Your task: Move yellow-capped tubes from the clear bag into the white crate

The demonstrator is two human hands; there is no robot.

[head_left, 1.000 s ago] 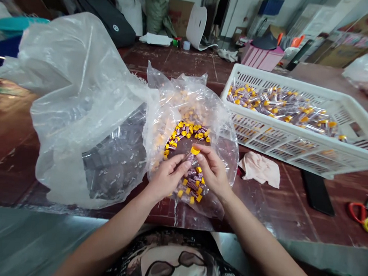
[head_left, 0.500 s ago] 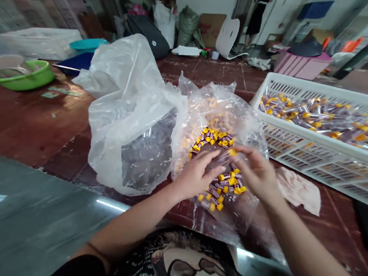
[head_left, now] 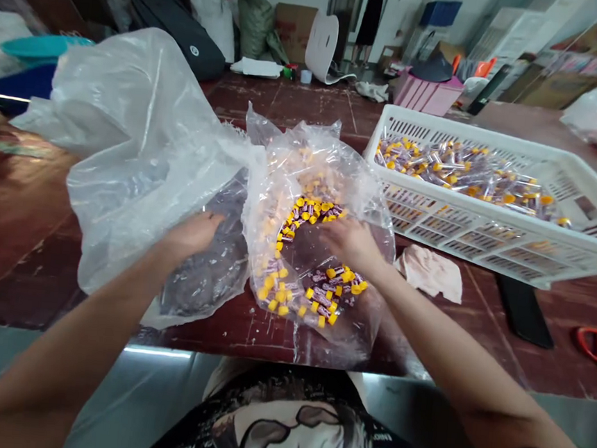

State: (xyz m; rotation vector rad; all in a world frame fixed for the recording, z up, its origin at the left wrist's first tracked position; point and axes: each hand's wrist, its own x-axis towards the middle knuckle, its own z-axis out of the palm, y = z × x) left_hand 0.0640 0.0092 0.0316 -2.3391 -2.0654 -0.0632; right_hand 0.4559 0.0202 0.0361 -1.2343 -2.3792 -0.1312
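My left hand (head_left: 201,233) reaches into the mouth of a cloudy plastic bag (head_left: 122,146) at the left. Clear plastic pieces (head_left: 199,281) lie in that bag, too blurred to name exactly. The left fingers are smeared and partly lost against them. Above the open middle of a second clear bag (head_left: 335,157) is my right hand (head_left: 352,239), its fingertips blurred near the yellow caps. Small tubes with purple, speckled contents and yellow caps (head_left: 323,299) are spread around inside this bag. Whether either hand holds anything is not visible.
A white slotted crate (head_left: 487,219) with clear packets and yellow caps stands at the right. In front of it lie a pale cloth (head_left: 433,272), a black flat object (head_left: 524,310) and scissors (head_left: 594,340). A person (head_left: 371,21) stands far back.
My hands have moved apart: the left went from the yellow-capped tubes to the left bag, the right stayed over the tubes. The clear piece with a yellow cap between them no longer shows. The view turned right.
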